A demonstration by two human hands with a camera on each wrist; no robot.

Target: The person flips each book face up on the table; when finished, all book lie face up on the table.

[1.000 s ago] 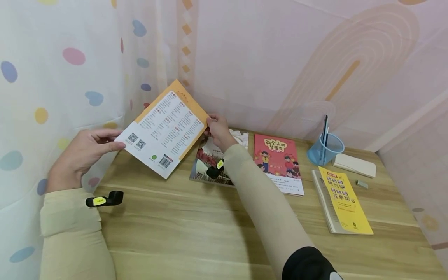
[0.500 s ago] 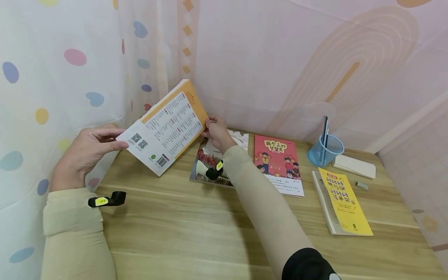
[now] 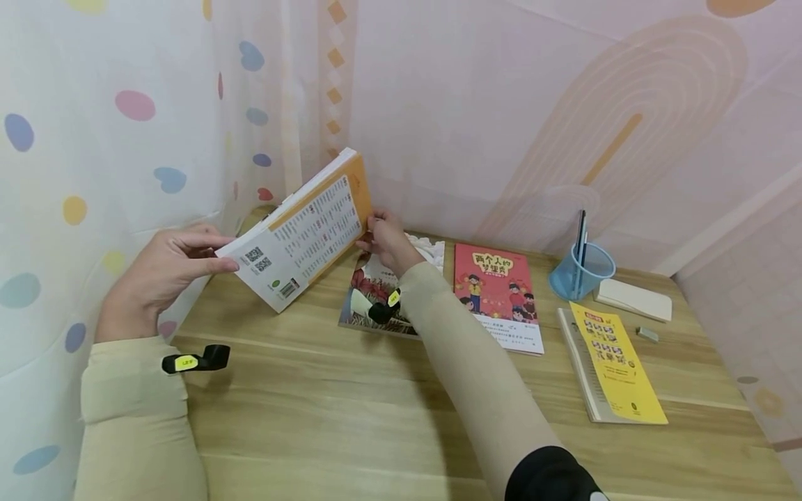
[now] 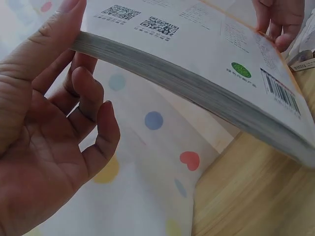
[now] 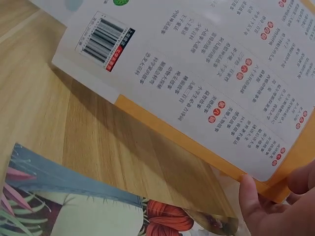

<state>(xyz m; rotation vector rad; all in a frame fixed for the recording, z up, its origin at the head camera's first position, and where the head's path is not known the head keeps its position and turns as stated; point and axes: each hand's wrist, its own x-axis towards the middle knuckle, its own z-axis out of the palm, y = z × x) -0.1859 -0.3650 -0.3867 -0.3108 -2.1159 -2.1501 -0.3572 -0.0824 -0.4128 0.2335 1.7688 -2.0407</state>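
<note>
Book point(image 3: 307, 233) between both hands

Left hand point(image 4: 44, 132) under book point(image 4: 197, 73), thumb on its cover.

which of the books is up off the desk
The orange-and-white book, held between the left hand and right hand; the other books lie flat.

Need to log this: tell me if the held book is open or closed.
Closed: the orange-and-white book shows one solid page block between left hand and right hand.
</note>
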